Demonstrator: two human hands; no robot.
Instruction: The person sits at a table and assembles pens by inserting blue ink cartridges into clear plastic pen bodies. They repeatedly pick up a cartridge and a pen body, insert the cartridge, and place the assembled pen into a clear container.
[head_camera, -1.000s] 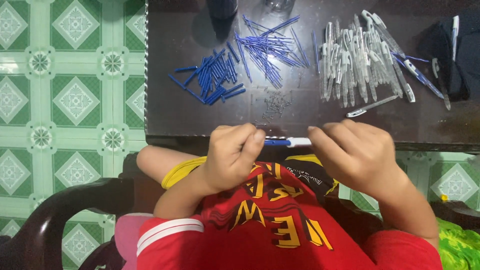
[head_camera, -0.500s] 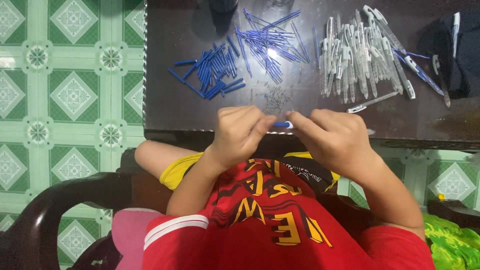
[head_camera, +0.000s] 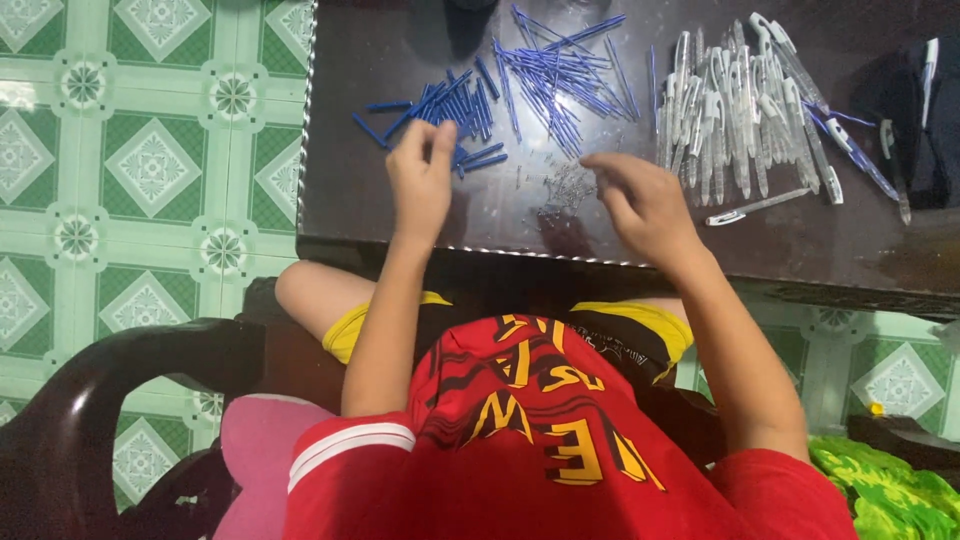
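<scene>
My left hand (head_camera: 420, 185) reaches onto the dark table (head_camera: 400, 225), its thumb and forefinger apart at the near edge of a pile of short blue pen pieces (head_camera: 465, 100). My right hand (head_camera: 645, 205) lies palm down further right, and its curled fingers point at a small heap of thin metal springs (head_camera: 562, 190). What sits under that palm is hidden. Behind the springs lies a heap of thin blue refills (head_camera: 560, 65). To the right of my right hand is a pile of clear pen barrels (head_camera: 725, 110), with one whole pen (head_camera: 755, 207) lying alone.
A dark object (head_camera: 925, 130) lies at the table's far right with a couple of pens beside it. Green patterned floor tiles (head_camera: 150, 160) are on the left. A dark chair arm (head_camera: 110, 390) curves at lower left, and green cloth (head_camera: 880, 485) shows at lower right.
Both hands had been together at the table's near edge on a blue and white pen. They have since parted and moved onto the table, left to the blue pieces, right to the springs.
</scene>
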